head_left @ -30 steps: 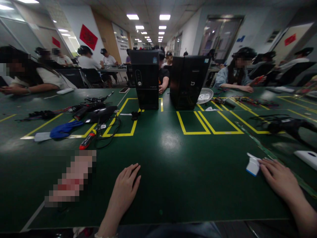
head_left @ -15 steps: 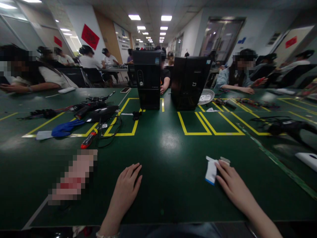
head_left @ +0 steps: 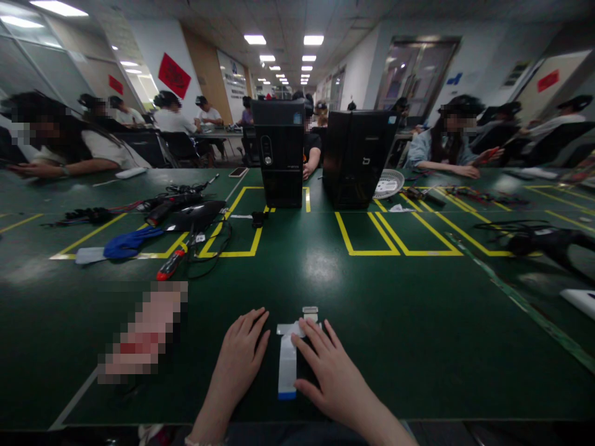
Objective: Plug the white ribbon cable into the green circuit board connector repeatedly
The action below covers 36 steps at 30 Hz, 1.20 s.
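Observation:
A white flat ribbon cable [head_left: 287, 365] with a blue end lies folded on the green table, near its front edge. My right hand [head_left: 329, 365] rests over its upper right part, fingers spread and fingertips touching it. Beyond those fingertips a small connector [head_left: 310, 310] shows at the cable's far end; the part under my fingers is hidden. To the left, my left hand [head_left: 242, 353] lies flat on the table with its fingers extended, holding nothing and apart from the cable.
Two black computer towers [head_left: 284, 155] stand across the table [head_left: 395, 297]. At left lie a red-and-black screwdriver [head_left: 171, 265], a blue glove [head_left: 131, 242], dark cables and a blurred pinkish item [head_left: 149, 328]. A white basket [head_left: 389, 184] is behind the right tower. Other people sit around.
My right hand has slid left across the table, bringing the ribbon cable beside my left hand. More of the cable shows now. The left hand has hardly moved; the view has shifted slightly.

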Tool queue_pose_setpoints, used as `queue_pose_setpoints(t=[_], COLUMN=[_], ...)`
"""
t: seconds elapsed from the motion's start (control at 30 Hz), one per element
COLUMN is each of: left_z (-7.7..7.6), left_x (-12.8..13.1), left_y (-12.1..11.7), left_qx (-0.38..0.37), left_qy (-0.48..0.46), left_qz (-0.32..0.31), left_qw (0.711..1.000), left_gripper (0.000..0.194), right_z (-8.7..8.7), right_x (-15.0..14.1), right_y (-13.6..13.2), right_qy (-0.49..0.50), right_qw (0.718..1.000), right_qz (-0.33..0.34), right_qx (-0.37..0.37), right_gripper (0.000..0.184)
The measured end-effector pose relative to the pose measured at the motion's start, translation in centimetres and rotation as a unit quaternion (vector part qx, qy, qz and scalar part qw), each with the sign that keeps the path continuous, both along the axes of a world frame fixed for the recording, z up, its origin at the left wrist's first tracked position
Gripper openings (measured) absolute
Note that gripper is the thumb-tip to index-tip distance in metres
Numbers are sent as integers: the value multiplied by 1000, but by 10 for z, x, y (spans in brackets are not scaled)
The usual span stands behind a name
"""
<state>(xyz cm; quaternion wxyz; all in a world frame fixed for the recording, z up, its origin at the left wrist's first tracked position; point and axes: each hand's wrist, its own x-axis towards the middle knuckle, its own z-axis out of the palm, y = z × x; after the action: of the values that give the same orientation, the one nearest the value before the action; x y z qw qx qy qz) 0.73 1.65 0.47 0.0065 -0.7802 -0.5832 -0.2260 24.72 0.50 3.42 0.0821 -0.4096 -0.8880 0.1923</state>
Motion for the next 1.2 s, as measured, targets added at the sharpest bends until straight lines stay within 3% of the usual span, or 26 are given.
queue_pose_setpoints(t=[0.37, 0.67, 0.87, 0.97, 1.03, 1.13, 1.2], left_z=[1, 7, 6, 7, 8, 8, 8], left_x=[0, -7, -6, -5, -5, -4, -4], left_y=[1, 1, 2, 2, 1, 1, 1], left_qx=[-5, -29, -30, -45, -50, -58, -64], left_qy=[-8, -68, -70, -69, -68, -61, -56], left_qz=[6, 6, 11, 26, 27, 29, 34], left_qw=[1000, 997, 997, 996, 996, 996, 996], left_gripper=[37, 41, 42, 43, 43, 45, 46], right_z=[1, 6, 7, -2, -12, -25, -30], right_x=[-6, -18, -7, 28, 70, 161, 229], right_y=[-3, -5, -5, 2, 14, 35, 44], right_qy=[23, 42, 50, 36, 16, -36, -91], right_qw=[999, 996, 997, 996, 983, 940, 895], right_qz=[26, 68, 63, -25, -123, -279, -388], right_qx=[-27, -49, 5, 79, 136, 194, 199], right_gripper=[67, 70, 61, 55, 51, 61, 75])
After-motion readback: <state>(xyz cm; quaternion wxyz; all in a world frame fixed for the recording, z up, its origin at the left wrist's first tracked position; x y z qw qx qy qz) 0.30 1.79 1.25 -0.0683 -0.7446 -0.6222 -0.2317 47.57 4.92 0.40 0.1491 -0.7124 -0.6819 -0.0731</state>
